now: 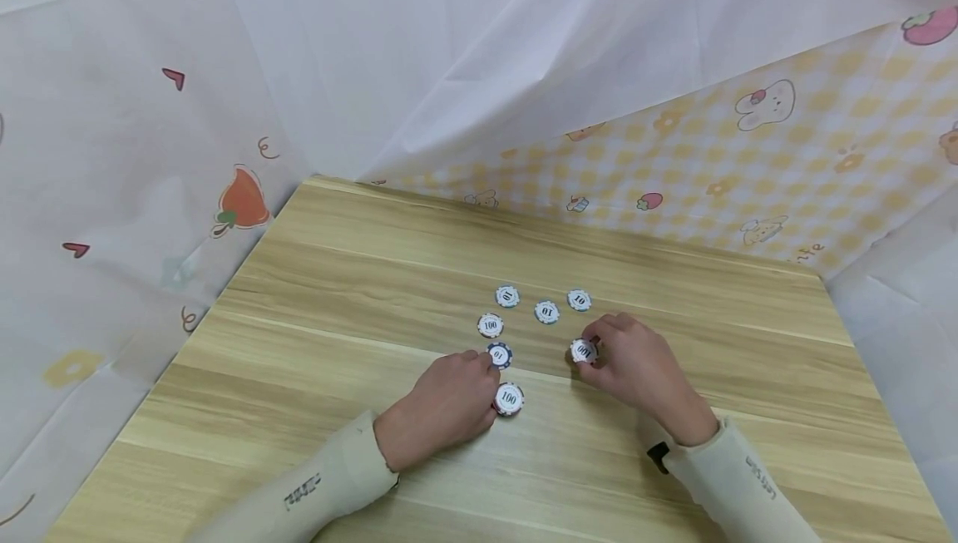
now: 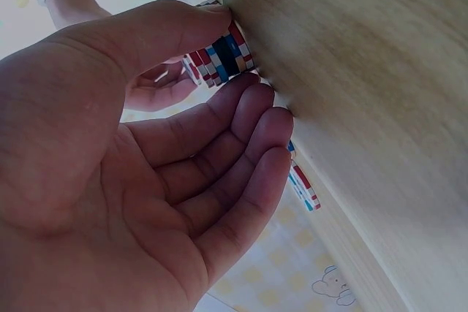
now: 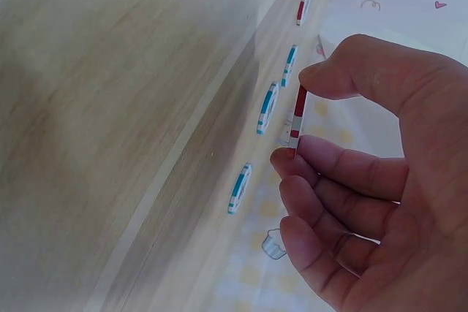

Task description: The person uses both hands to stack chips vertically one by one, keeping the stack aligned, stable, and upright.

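My left hand (image 1: 449,397) holds a small stack of poker chips (image 2: 221,58) on the table between thumb and index finger. A white face marked 100 tops this stack; red, blue and dark edges show in the left wrist view. My right hand (image 1: 636,360) pinches a single red-edged poker chip (image 3: 297,118) by its rim, its 100 face upward, to the right of the stack. Just past the left fingertips lies a dark blue 10 chip (image 1: 499,355). Behind it is a red-edged 100 chip (image 1: 490,325).
Farther back, light blue-edged 10 chips lie flat: one at the left (image 1: 507,296), a middle chip (image 1: 547,312) and a right chip (image 1: 579,300). The wood-grain table (image 1: 359,277) meets a patterned cloth (image 1: 674,160) at its back edge and a white sheet (image 1: 112,152) at left.
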`<action>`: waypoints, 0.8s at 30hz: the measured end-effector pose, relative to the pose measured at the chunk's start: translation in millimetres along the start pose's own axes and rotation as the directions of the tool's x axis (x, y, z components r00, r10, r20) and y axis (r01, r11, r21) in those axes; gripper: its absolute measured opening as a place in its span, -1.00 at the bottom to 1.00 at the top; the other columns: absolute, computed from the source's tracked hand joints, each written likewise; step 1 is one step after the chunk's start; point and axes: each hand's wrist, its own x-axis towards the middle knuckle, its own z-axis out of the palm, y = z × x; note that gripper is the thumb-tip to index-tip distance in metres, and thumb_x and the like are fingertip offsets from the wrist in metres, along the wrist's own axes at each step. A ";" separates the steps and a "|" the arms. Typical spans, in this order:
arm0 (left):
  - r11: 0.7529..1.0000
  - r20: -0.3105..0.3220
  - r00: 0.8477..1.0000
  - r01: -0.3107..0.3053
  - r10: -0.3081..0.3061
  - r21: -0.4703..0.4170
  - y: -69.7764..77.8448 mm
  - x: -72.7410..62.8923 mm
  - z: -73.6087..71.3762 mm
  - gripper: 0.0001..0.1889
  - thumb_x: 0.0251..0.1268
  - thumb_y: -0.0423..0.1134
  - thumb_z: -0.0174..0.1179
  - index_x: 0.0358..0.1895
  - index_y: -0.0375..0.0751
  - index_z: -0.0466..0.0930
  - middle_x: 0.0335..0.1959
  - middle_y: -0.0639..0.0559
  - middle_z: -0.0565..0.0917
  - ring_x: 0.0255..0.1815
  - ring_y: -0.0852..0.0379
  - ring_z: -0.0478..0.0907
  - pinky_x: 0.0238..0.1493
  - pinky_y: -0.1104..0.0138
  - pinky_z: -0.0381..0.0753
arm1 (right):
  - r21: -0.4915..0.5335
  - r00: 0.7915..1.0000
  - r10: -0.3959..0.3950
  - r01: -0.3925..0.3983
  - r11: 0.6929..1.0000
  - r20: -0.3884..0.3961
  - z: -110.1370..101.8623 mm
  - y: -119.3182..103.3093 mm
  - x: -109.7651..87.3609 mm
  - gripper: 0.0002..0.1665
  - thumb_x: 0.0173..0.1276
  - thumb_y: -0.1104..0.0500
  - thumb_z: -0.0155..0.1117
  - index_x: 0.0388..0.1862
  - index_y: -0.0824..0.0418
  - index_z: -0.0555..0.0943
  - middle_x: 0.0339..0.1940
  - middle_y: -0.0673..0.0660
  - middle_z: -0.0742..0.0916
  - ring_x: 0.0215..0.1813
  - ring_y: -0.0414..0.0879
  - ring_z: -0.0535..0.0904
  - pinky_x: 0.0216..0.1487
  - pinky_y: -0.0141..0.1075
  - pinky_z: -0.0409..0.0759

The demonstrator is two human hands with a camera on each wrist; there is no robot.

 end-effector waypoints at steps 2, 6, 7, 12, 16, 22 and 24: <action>1.000 -0.001 1.000 0.000 0.000 -0.002 -0.1 0.1 0.0 -0.79 0.35 -0.16 0.44 -0.29 -0.27 0.76 -0.40 0.03 0.63 -0.44 0.15 0.52 -0.41 0.32 0.59 | -0.001 1.000 0.002 -0.002 1.000 0.008 -0.4 -1.9 -0.6 -0.68 0.13 0.15 0.71 -0.18 0.21 0.79 -0.21 0.03 0.80 -0.19 -0.10 0.66 -0.26 -0.15 0.67; 1.000 -0.011 1.000 0.001 -0.001 -0.007 -0.2 0.4 0.0 -0.80 0.33 -0.17 0.44 -0.31 -0.27 0.75 -0.41 0.03 0.62 -0.45 0.14 0.52 -0.41 0.31 0.59 | -0.001 1.000 0.001 -0.001 1.000 0.017 -1.1 -5.5 -1.8 -0.67 0.13 0.15 0.71 -0.17 0.21 0.80 -0.19 0.04 0.80 -0.18 -0.10 0.65 -0.29 -0.18 0.66; 1.000 -0.013 1.000 0.001 -0.001 -0.008 -0.1 0.3 0.0 -0.80 0.33 -0.17 0.44 -0.31 -0.27 0.75 -0.42 0.03 0.62 -0.45 0.14 0.52 -0.42 0.31 0.59 | -0.001 1.000 0.000 0.000 1.000 0.018 -1.2 -6.1 -1.9 -0.67 0.13 0.15 0.71 -0.16 0.21 0.80 -0.19 0.04 0.80 -0.18 -0.10 0.65 -0.30 -0.19 0.66; 1.000 -0.020 1.000 -0.003 0.002 -0.007 -0.1 0.2 0.6 -0.80 0.32 -0.18 0.45 -0.32 -0.26 0.75 -0.42 0.03 0.61 -0.46 0.15 0.51 -0.42 0.32 0.59 | -0.008 1.000 -0.010 0.010 1.000 0.013 -0.8 -8.8 -2.8 -0.67 0.14 0.13 0.71 -0.15 0.20 0.80 -0.20 0.02 0.79 -0.20 -0.13 0.64 -0.29 -0.20 0.65; 1.000 -0.019 1.000 -0.007 0.007 0.001 -0.2 0.0 0.8 -0.80 0.33 -0.17 0.44 -0.31 -0.25 0.75 -0.41 0.03 0.62 -0.45 0.15 0.52 -0.41 0.32 0.59 | -0.012 1.000 -0.020 0.021 1.000 0.006 -0.4 -11.2 -3.6 -0.67 0.15 0.13 0.71 -0.16 0.19 0.80 -0.23 0.00 0.78 -0.22 -0.15 0.63 -0.27 -0.20 0.66; 1.000 -0.016 1.000 -0.011 0.011 0.004 -0.6 0.2 0.6 -0.80 0.34 -0.16 0.44 -0.30 -0.25 0.76 -0.40 0.03 0.64 -0.44 0.15 0.53 -0.40 0.32 0.60 | -0.011 1.000 -0.023 0.023 1.000 0.015 0.4 -13.4 -4.1 -0.69 0.16 0.13 0.71 -0.15 0.16 0.80 -0.25 -0.05 0.75 -0.23 -0.18 0.60 -0.30 -0.23 0.63; 1.000 -0.008 1.000 -0.010 0.010 0.002 -0.5 0.3 0.4 -0.80 0.34 -0.16 0.44 -0.29 -0.25 0.76 -0.39 0.03 0.65 -0.43 0.15 0.53 -0.39 0.32 0.60 | -0.013 1.000 -0.020 0.020 1.000 0.019 0.6 -14.3 -4.3 -0.68 0.16 0.13 0.71 -0.14 0.16 0.80 -0.24 -0.05 0.76 -0.21 -0.17 0.60 -0.29 -0.22 0.64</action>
